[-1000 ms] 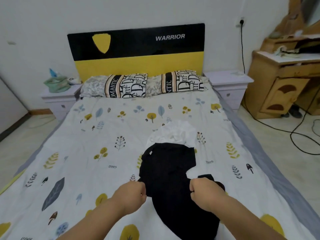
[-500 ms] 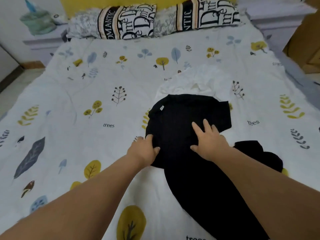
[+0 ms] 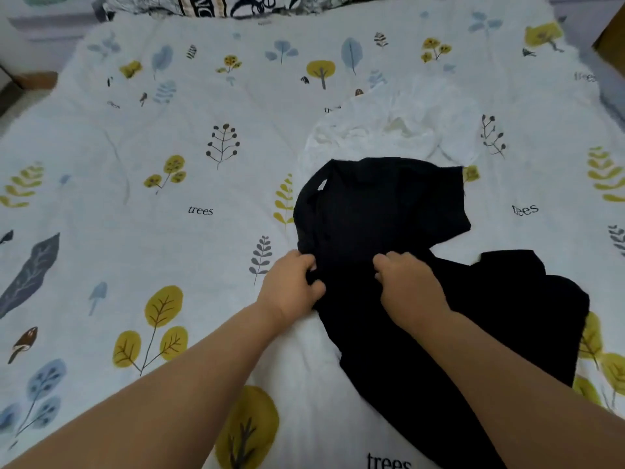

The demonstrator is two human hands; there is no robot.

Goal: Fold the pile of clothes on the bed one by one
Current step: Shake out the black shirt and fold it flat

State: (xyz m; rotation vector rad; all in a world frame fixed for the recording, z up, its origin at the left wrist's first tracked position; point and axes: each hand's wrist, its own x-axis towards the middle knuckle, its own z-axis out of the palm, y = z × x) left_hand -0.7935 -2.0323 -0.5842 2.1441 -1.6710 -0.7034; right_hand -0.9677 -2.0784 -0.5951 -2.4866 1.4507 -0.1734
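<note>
Black garment (image 3: 389, 211) bunched in both fists near the middle of the bed, right of centre. Left hand (image 3: 291, 286) curled over the garment's left edge, fingers (image 3: 306, 265) folded down and thumb tucked beneath, cloth pinched between them. Right hand (image 3: 409, 286) clenched on the fabric just beside it, knuckles up, fingertips buried in a fold. Between the two fists, a short stretch of dark cloth. Beyond the hands, the upper part spread flat, a small white tag (image 3: 322, 185) showing near its far left corner. Nearer the camera, the rest trailing down and to the right under the right forearm, one loose flap lying out to the right. Just behind the black piece, touching its far edge, a rumpled white garment (image 3: 389, 130). Underneath all of it, a white bedspread (image 3: 152, 231) printed with yellow trees, blue leaves and the word "trees". Along the far edge, patterned pillows (image 3: 216, 5), only partly in view.
</note>
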